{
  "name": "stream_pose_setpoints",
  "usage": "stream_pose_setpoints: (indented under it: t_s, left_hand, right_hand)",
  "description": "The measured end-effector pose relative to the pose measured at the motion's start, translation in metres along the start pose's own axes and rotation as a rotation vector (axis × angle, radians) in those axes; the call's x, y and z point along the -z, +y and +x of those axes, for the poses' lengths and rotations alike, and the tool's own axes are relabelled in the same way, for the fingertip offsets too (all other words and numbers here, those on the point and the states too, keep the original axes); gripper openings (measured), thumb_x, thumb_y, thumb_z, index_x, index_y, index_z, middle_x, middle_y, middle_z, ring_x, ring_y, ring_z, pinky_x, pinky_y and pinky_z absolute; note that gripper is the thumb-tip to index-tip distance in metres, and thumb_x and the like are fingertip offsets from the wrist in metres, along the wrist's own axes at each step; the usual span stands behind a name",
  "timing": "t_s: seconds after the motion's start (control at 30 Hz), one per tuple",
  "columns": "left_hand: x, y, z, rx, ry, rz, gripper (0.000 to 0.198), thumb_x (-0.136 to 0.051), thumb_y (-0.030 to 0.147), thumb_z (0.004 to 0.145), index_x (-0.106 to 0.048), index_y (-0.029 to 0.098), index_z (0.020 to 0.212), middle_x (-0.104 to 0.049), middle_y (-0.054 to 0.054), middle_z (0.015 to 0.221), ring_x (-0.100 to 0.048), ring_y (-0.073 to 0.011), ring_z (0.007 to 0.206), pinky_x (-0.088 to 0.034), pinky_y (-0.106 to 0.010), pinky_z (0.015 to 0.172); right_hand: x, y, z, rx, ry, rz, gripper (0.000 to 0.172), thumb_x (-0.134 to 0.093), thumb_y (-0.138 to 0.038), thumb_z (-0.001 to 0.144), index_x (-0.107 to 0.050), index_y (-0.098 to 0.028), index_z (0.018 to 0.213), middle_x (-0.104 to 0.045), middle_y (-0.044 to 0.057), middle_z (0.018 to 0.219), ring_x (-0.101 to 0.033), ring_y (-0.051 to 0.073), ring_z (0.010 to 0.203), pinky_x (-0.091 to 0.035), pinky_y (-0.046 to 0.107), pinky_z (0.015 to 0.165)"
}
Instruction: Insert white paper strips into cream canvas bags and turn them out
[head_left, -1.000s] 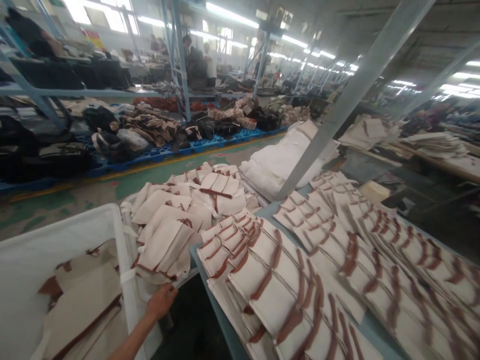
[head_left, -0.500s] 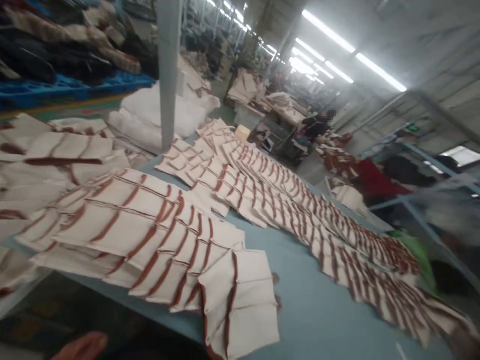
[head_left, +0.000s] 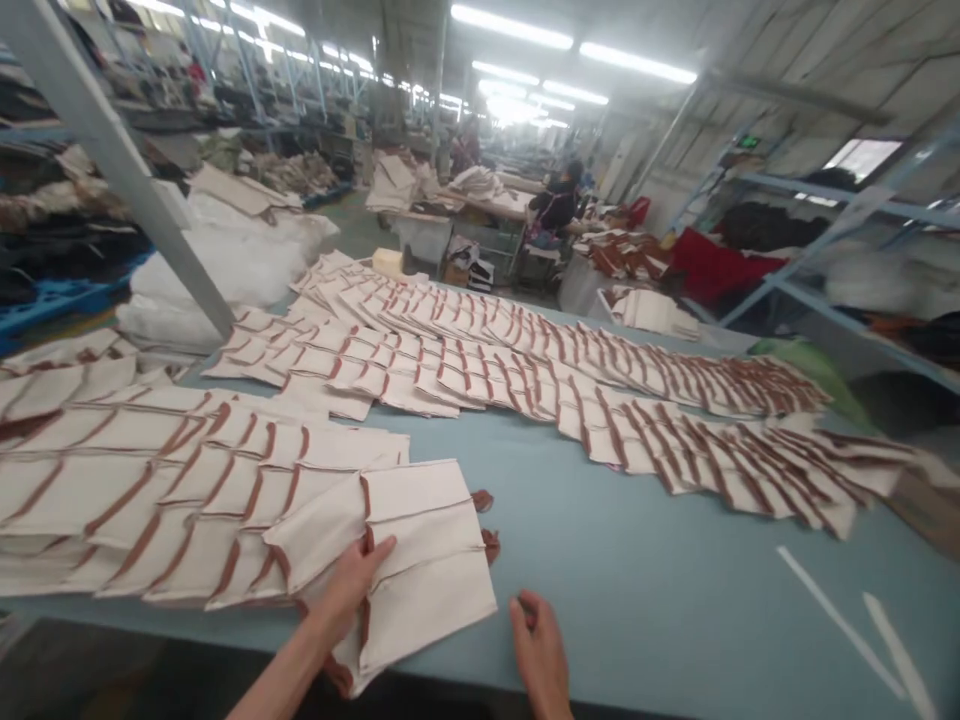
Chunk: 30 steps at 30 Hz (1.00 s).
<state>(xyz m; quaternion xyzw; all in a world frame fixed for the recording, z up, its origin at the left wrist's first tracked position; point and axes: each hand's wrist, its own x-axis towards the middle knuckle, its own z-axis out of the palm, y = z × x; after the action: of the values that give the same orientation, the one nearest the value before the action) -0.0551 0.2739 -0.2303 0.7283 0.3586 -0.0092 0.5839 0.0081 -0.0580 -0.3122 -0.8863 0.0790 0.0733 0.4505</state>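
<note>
My left hand (head_left: 351,585) is closed on the brown-trimmed edge of a cream fabric panel (head_left: 424,540), fingertips on top and its other fingers hidden. This panel lies at the right end of an overlapping row of similar panels (head_left: 210,480), with two small brown tabs (head_left: 486,545) sticking out from its right side. My right hand (head_left: 540,645) rests near the table's front edge, just right of the panel and apart from it. Its fingers are curled together, and a small reddish spot shows between them, too small to name.
Two long rows of overlapping cream panels (head_left: 510,375) run across the back of the blue-grey table (head_left: 600,560). Pale strips (head_left: 840,620) lie at the right. A slanting metal post (head_left: 142,170) stands at the left before white sacks (head_left: 217,270). A person (head_left: 556,200) is farther back.
The view has swung right and levelled. My left hand has come up from the lower left onto the end panel, and my right hand has come into view beside it.
</note>
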Motion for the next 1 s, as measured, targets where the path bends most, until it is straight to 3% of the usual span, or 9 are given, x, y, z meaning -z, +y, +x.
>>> stream_pose_setpoints:
  t_s: [0.13, 0.27, 0.4, 0.47, 0.53, 0.63, 0.7, 0.83, 1.0]
  left_hand:
    - [-0.023, 0.028, -0.013, -0.216, -0.153, 0.24, 0.033, -0.078, 0.048, 0.11, -0.077, 0.018, 0.122, -0.08, -0.008, 0.123, -0.077, -0.031, 0.116, -0.063, -0.054, 0.108]
    - [-0.017, 0.052, -0.058, -0.435, -0.429, 0.375, 0.021, -0.073, 0.044, 0.107, -0.079, 0.024, 0.109, -0.082, -0.011, 0.121, -0.075, -0.033, 0.121, -0.057, -0.052, 0.116]
    - [-0.018, 0.068, -0.093, -0.529, -0.581, 0.436, 0.016, -0.062, 0.031, 0.1, -0.078, 0.03, 0.1, -0.084, -0.012, 0.108, -0.075, -0.0349, 0.104, -0.06, -0.045, 0.101]
    - [-0.023, 0.074, -0.105, -0.561, -0.638, 0.44, 0.022, -0.062, 0.024, 0.096, -0.079, 0.031, 0.107, -0.085, -0.011, 0.11, -0.076, -0.0344, 0.102, -0.06, -0.043, 0.098]
    - [-0.025, 0.076, -0.114, -0.567, -0.659, 0.42, 0.031, -0.063, 0.022, 0.095, -0.081, 0.034, 0.116, -0.087, -0.012, 0.12, -0.077, -0.0352, 0.111, -0.06, -0.043, 0.104]
    - [-0.016, 0.068, -0.121, -0.49, -0.58, 0.368, 0.023, -0.071, 0.03, 0.097, -0.084, 0.038, 0.113, -0.087, -0.008, 0.123, -0.079, -0.035, 0.119, -0.06, -0.04, 0.11]
    - [0.002, 0.049, -0.12, -0.362, -0.422, 0.329, 0.02, -0.077, 0.046, 0.096, -0.083, 0.037, 0.113, -0.087, -0.006, 0.121, -0.08, -0.0353, 0.115, -0.064, -0.039, 0.101]
    - [0.056, -0.01, -0.108, 0.004, 0.095, 0.256, 0.065, -0.062, 0.092, 0.086, -0.067, 0.027, 0.09, -0.08, -0.01, 0.092, -0.08, -0.0434, 0.101, -0.064, -0.056, 0.102]
    - [0.072, -0.057, -0.082, 0.328, 0.209, 0.071, 0.052, -0.062, 0.068, 0.112, -0.072, 0.017, 0.116, -0.084, -0.01, 0.108, -0.085, -0.0277, 0.095, -0.071, -0.043, 0.081]
  right_hand:
    - [0.016, -0.008, 0.005, 0.096, 0.023, 0.057, 0.069, -0.053, -0.082, 0.102, -0.077, -0.019, 0.12, -0.086, 0.018, 0.11, -0.087, 0.039, 0.096, -0.072, 0.047, 0.08]
    - [0.059, -0.047, 0.002, 0.326, 0.072, 0.088, 0.072, -0.068, -0.075, 0.102, -0.066, -0.02, 0.149, -0.068, 0.023, 0.161, -0.066, 0.043, 0.149, -0.059, 0.059, 0.122]
    - [0.099, -0.12, -0.007, 1.013, -0.015, -0.115, 0.086, -0.089, -0.056, 0.094, -0.053, -0.022, 0.165, -0.059, 0.024, 0.171, -0.055, 0.046, 0.16, -0.04, 0.072, 0.134]
    - [0.106, -0.153, -0.008, 1.164, -0.154, -0.214, 0.09, -0.095, -0.051, 0.087, -0.056, -0.02, 0.162, -0.067, 0.024, 0.163, -0.064, 0.045, 0.151, -0.045, 0.067, 0.131]
    - [0.106, -0.174, -0.008, 1.148, -0.268, -0.273, 0.069, -0.095, -0.046, 0.087, -0.068, -0.019, 0.145, -0.086, 0.015, 0.129, -0.083, 0.037, 0.115, -0.063, 0.049, 0.106]
    - [0.104, -0.182, -0.015, 1.125, -0.335, -0.289, 0.009, -0.078, -0.033, 0.105, -0.077, -0.025, 0.102, -0.083, -0.001, 0.076, -0.079, 0.023, 0.065, -0.054, 0.031, 0.061]
    - [0.106, -0.18, -0.023, 1.148, -0.358, -0.273, 0.03, -0.06, -0.027, 0.116, -0.073, -0.026, 0.089, -0.08, -0.003, 0.07, -0.076, 0.02, 0.058, -0.046, 0.031, 0.056]
    - [0.122, -0.183, -0.041, 1.206, -0.372, -0.224, 0.053, -0.03, -0.035, 0.127, -0.072, -0.024, 0.097, -0.079, 0.001, 0.074, -0.075, 0.019, 0.061, -0.044, 0.033, 0.059]
    - [0.135, -0.191, -0.065, 1.321, -0.159, -0.164, 0.064, -0.023, -0.046, 0.129, -0.066, -0.026, 0.086, -0.063, -0.001, 0.057, -0.058, 0.017, 0.046, -0.034, 0.036, 0.052]
